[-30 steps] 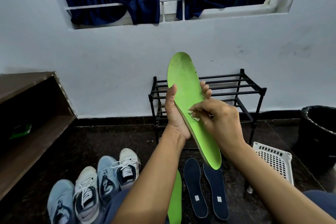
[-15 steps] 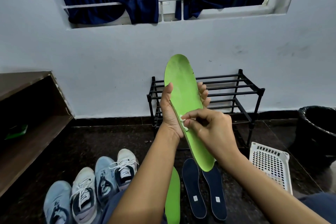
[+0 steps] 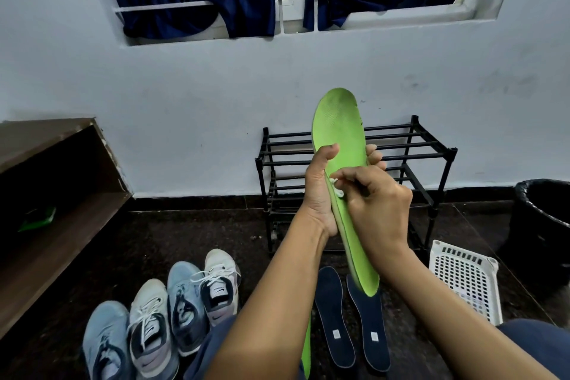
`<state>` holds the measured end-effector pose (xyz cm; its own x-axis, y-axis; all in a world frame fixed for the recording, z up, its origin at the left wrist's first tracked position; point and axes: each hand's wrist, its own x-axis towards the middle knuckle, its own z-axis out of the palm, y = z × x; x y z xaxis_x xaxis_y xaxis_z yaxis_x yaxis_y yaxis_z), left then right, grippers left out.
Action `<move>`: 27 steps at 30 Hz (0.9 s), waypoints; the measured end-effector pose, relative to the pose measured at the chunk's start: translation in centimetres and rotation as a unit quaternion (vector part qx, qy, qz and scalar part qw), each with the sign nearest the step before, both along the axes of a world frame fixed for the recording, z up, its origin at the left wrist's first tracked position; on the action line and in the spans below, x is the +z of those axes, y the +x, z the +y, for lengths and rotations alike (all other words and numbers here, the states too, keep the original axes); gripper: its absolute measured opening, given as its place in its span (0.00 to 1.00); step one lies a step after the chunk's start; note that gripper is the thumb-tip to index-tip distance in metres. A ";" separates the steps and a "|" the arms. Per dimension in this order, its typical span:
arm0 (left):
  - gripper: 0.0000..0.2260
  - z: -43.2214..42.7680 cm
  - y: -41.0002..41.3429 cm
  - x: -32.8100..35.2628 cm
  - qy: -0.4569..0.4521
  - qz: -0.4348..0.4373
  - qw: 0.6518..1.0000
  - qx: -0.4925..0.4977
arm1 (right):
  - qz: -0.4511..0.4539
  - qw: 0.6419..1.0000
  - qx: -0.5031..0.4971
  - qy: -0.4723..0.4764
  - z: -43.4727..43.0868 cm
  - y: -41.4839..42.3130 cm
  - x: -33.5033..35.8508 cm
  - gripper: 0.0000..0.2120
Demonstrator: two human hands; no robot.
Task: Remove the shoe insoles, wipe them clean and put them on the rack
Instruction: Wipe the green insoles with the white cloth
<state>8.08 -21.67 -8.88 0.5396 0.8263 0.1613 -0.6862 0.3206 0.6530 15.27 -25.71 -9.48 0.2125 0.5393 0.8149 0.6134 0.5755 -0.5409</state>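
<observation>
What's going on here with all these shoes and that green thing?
A person is cleaning shoe insoles. The left hand grips a long bright green insole upright, while the right hand pinches a small white wipe against its surface. Two dark navy insoles and a second green insole lie on the floor by four pale sneakers. No insole shows on the black metal rack yet.

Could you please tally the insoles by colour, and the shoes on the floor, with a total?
Green insoles: 2
Dark blue insoles: 2
Shoes: 4
Total: 8
</observation>
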 end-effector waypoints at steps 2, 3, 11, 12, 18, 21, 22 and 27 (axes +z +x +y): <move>0.32 0.0 0.3 -0.1 0.001 0.000 1.000 -0.010 | -0.016 0.999 -0.039 0.021 0.2 0.1 0.1 0.07; 0.31 0.0 0.4 -0.1 0.002 0.005 1.000 -0.019 | -0.022 0.998 -0.055 0.027 0.4 0.2 0.1 0.06; 0.40 0.8 -1.3 -0.7 -0.027 0.024 0.999 -0.023 | -0.031 0.993 0.065 -0.094 -1.0 0.7 -0.4 0.11; 0.41 1.1 -1.8 -0.7 -0.022 0.021 0.999 -0.017 | -0.029 0.989 0.092 -0.112 -1.5 0.5 -0.6 0.11; 0.40 1.6 -2.9 -0.5 -0.010 -0.026 1.000 -0.007 | 0.038 0.971 0.162 -0.169 -2.9 -0.1 -0.4 0.13; 0.38 1.3 -2.2 -0.3 -0.016 -0.034 0.999 0.003 | 0.044 0.976 0.139 -0.159 -2.5 0.2 0.3 0.12; 0.36 1.2 -2.0 -0.2 -0.015 -0.030 0.999 0.002 | 0.044 0.977 0.137 -0.156 -2.3 0.1 0.5 0.13; 0.29 0.2 -0.4 -0.1 -0.052 0.029 0.998 -0.010 | 0.057 0.984 0.102 -0.138 -0.6 0.4 1.7 0.13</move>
